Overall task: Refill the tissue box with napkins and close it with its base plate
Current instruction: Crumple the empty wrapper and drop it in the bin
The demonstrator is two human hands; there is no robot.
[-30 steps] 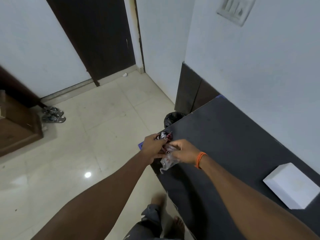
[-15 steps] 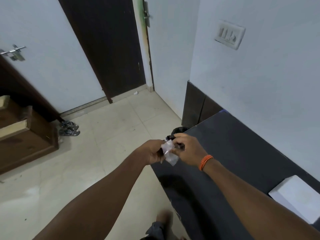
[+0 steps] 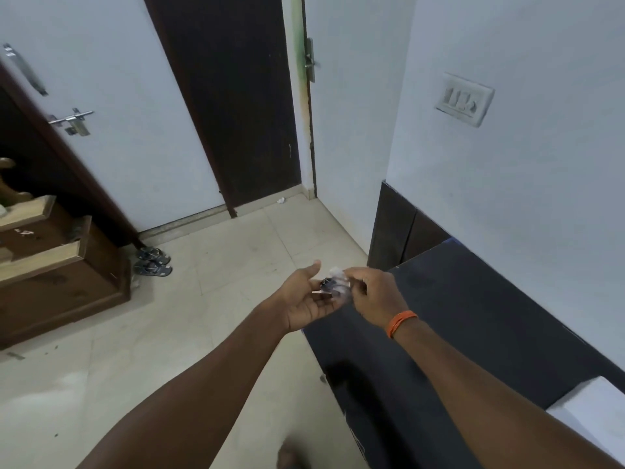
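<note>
The floor (image 3: 203, 299), pale tile, spreads under and to the left of my hands. The wall (image 3: 524, 198) rises to the right of them, with a switch plate (image 3: 465, 99) high up. A dark door (image 3: 233, 106) stands far beyond my hands, and a brown cabinet (image 3: 57, 265) with open drawers sits well off to the left, a pair of sandals (image 3: 153, 262) just beside it on the floor.

The desk (image 3: 473, 326), dark-topped, runs below and to the right of my right hand. Near my right forearm, at the picture's lower right edge, a white box (image 3: 588, 411) lies on the desk, partly cut off; I cannot tell whether it is the tissue box.

My left hand (image 3: 306, 299) is open, palm up, fingers loose, just over the desk's near corner. My right hand (image 3: 375, 296), an orange band (image 3: 400, 322) on its wrist, is pinched shut on a crumpled clear wrapper (image 3: 334, 282) with a dark patch on it. The wrapper sits between the two hands, at the left hand's fingertips; whether it touches them I cannot tell, as that spot is blurred.
</note>
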